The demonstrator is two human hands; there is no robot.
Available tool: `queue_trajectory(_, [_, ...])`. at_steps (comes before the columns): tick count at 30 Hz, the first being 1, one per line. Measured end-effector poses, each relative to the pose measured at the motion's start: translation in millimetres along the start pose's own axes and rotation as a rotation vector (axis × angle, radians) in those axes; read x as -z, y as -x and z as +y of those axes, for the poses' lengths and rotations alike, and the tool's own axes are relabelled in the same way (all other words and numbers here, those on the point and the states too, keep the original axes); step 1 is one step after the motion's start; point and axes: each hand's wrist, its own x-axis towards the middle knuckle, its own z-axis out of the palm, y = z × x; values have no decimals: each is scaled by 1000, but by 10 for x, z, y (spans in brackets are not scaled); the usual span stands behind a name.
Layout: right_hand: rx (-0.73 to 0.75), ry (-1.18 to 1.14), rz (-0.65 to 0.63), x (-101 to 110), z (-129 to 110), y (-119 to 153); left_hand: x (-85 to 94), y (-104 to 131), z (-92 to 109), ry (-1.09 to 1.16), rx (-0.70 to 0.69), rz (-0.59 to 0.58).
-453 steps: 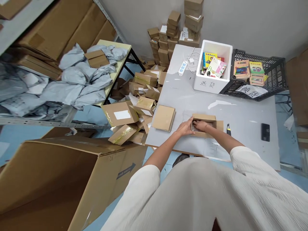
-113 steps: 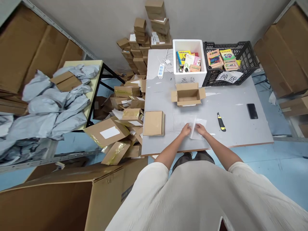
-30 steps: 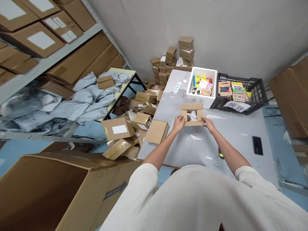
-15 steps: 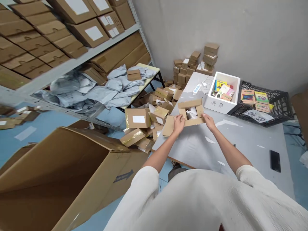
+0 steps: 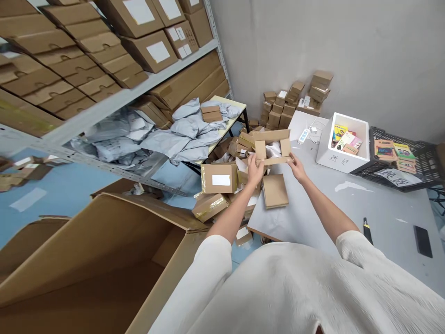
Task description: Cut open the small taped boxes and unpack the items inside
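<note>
Between my two hands is a small opened cardboard box [image 5: 274, 162], its flaps spread and some whitish wrapping [image 5: 273, 149] showing inside. My left hand [image 5: 255, 170] is closed on its near left corner, and my right hand [image 5: 297, 168] pinches the near right corner. The box is held over the table's left edge, above a pile of parcels. Just below it, a flat brown cardboard piece [image 5: 275, 191] lies on the grey table [image 5: 313, 208]; whether it is a closed box I cannot tell.
A white foam box [image 5: 342, 160] and a black crate [image 5: 427, 160] hold colourful booklets. A cutter [image 5: 367, 231], a phone [image 5: 423, 241] and a power strip [image 5: 303, 136] lie on the table. Parcels [image 5: 219, 178] heap at left, beside a large open carton [image 5: 163, 246] and shelving [image 5: 139, 93].
My hands have lifted the opened box up and away from me, off the table. The flat cardboard piece now shows below it. The view has turned left.
</note>
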Motion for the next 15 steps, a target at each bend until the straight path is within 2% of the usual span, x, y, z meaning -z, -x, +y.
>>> queue_trajectory(3, [-125, 6, -74, -264, 87, 14, 149, -44, -196, -12, 109, 0])
queue_trajectory(5, [-173, 43, -115, -347, 189, 99, 174, 17, -325, -14, 123, -27])
queue_trajectory(10, [-282, 129, -137, -340, 428, 317, 100, 225, -569, -11, 150, -94])
queue_trajectory(15, [-339, 169, -126, -314, 553, 393, -25, 341, -724, 5, 206, -187])
